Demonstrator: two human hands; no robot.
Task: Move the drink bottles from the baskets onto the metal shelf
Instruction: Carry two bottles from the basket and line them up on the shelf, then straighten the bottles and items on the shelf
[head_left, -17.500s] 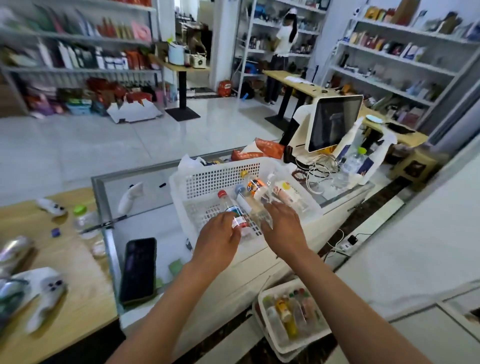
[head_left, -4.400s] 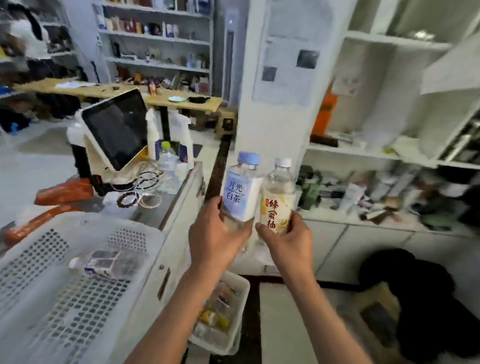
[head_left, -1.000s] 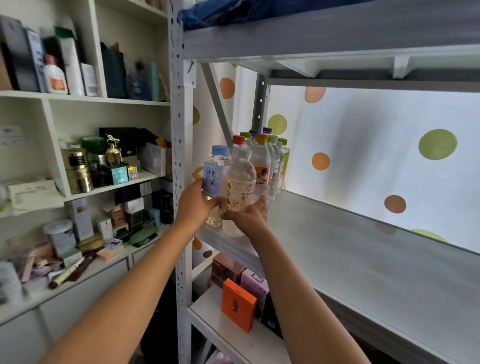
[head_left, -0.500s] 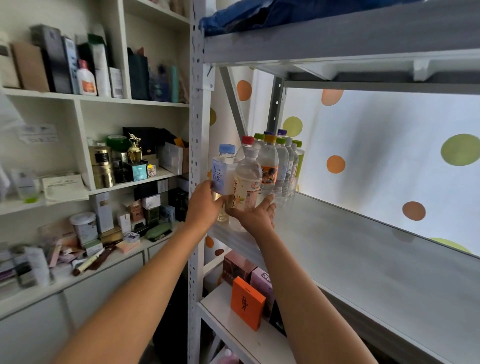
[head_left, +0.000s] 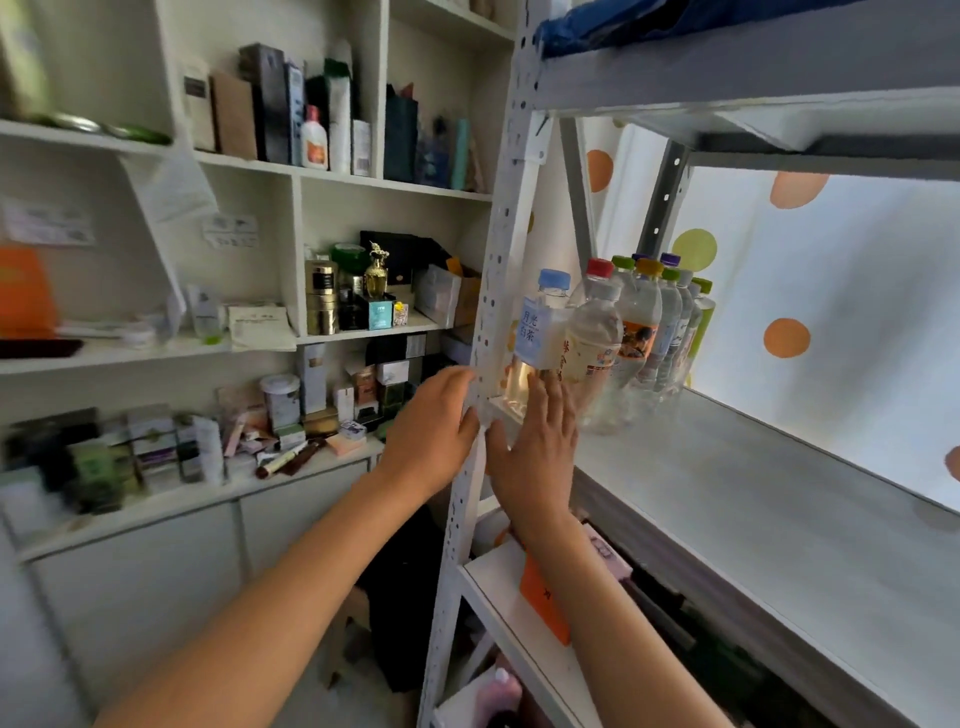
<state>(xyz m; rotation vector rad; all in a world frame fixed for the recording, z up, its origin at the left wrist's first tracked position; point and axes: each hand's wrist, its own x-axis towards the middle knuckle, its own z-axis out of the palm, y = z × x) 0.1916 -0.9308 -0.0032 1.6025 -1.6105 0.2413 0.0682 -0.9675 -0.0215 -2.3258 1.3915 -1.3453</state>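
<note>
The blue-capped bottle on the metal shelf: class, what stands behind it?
Behind the blue-capped bottle on the metal shelf stands a row of bottles: a red-capped bottle, then yellow, green and purple caps. Their lower parts and labels are mostly covered by the front bottles.

Bottles (head_left: 623, 338) clustered at metal shelf (head_left: 753, 493) left end, near upright post (head_left: 498, 260).

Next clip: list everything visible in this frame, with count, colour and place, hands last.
Blue-capped bottle: one, clear, metal shelf's front left corner.
Honey-label bottle: one, pale yellow, right beside it.
Other bottles: several, red, yellow, green and purple caps, clustered behind.
Metal shelf: one, grey-white, right half.
Orange box: one, lower tier.
White shelving: boxes and jars, mixed colours, left.
Dotted curtain: white, behind.
Left hand: open, by the upright.
Right hand: open, below the front bottles.
</note>
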